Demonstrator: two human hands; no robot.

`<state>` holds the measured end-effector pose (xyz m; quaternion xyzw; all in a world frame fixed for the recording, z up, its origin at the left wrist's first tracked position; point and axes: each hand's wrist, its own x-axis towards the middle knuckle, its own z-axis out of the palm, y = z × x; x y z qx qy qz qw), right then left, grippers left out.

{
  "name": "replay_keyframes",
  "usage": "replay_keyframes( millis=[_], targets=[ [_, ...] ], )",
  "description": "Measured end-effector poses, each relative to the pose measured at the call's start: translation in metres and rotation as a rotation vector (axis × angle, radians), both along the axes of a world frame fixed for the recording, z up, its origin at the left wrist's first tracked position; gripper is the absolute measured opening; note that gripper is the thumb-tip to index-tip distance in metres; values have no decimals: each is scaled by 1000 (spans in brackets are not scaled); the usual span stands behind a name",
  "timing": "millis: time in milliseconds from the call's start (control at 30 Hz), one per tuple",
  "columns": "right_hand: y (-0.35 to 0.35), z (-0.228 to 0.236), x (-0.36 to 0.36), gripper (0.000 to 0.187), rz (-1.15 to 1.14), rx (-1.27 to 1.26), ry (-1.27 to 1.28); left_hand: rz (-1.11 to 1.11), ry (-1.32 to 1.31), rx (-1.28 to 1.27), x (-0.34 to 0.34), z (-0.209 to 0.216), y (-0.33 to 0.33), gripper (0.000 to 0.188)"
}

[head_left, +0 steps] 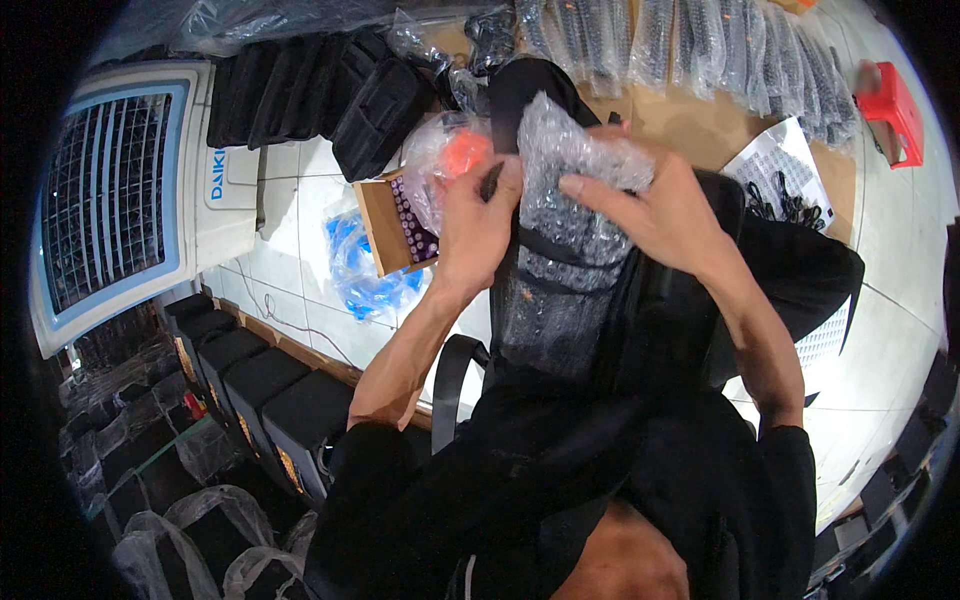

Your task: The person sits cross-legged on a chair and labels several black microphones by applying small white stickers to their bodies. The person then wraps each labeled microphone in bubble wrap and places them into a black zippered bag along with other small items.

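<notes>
A long package in clear bubble wrap (568, 270) lies across my lap, its upper end raised. Dark bands cross its middle, and something dark shows through the lower part. My right hand (665, 205) grips the upper right of the wrap, thumb on top and the other fingers mostly hidden behind. Just left of the package, my left hand (476, 215) is closed with the thumb against the fingers. A small black piece (490, 183) sticks out of that hand; its kind is too small to make out.
Beyond my left hand are a clear bag with something orange (465, 153) and a carton of purple cylinders (415, 225). Blue plastic (370, 270) lies on the floor. Black cases (385, 115), a row of bubble-wrapped packages (690, 45), black cables (790, 205) and a red stool (895, 115) stand around.
</notes>
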<state>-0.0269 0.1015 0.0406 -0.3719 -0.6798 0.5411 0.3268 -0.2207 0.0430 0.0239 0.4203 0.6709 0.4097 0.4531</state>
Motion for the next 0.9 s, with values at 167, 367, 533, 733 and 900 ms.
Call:
replay_keyframes(
  millis=[167,367,533,733,900],
  targets=[
    [18,-2,-6,37,-226,494,-72,60,-161,120,4,9,24,40],
    [-12,-16,-11,33,-180,794,-186,84,-207,57,5,-6,24,37],
    [-18,-26,-9,51,-162,793,-275,39,-256,11,1,-5,23,34],
    [-27,-18,-1,66,-67,536,-133,-175,-59,51,-7,13,22,50],
    [-5,4,38,62,152,167,220,-244,90,74,-8,22,24,56]
  ],
)
